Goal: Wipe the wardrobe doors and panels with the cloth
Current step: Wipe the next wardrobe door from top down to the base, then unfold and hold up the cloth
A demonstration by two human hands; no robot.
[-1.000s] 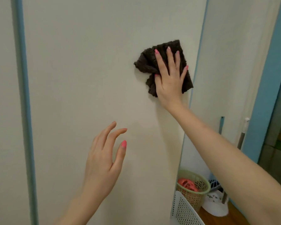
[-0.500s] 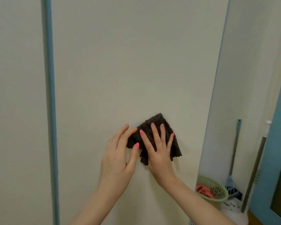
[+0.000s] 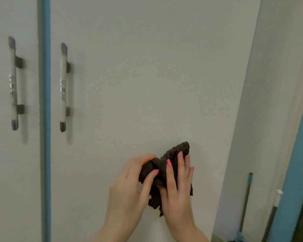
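In the head view, a dark brown cloth (image 3: 171, 158) is held against the pale wardrobe door (image 3: 138, 84), low on it and near its right edge. The cloth is bunched between both hands. The left hand (image 3: 129, 186) is seen pinching the left part of the cloth, with the thumb in front and the other fingers curled behind the fold. The right hand (image 3: 177, 194) is laid over the right part, its fingers fairly straight and close together, pressing the cloth to the door. Two long handles (image 3: 63, 86) are fixed on either side of a blue strip (image 3: 45, 119). At the lower right, two thin poles (image 3: 246, 201) are seen beside a blue frame (image 3: 297, 163).
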